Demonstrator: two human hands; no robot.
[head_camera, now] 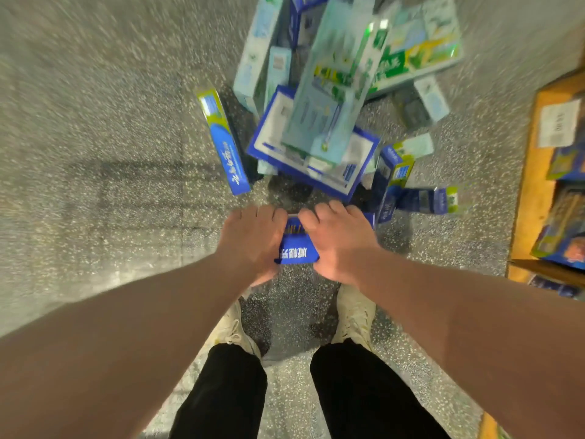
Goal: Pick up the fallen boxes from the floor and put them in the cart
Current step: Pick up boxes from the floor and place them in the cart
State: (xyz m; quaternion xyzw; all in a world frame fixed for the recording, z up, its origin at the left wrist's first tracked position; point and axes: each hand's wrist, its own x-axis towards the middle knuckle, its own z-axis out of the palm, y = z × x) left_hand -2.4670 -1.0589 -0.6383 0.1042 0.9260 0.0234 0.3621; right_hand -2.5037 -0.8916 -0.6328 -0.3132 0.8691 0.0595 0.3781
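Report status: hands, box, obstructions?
Left hand and right hand both clamped on blue box. Pile of fallen boxes ahead on floor. Cart not visible.

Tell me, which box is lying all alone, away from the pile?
The long blue box left of the pile. It lies alone on the floor; the others overlap.

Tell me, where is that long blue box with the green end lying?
In the head view, the long blue box lies on the speckled floor, left of the box pile and beyond the left hand.

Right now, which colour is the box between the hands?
Blue box with white writing; head view.
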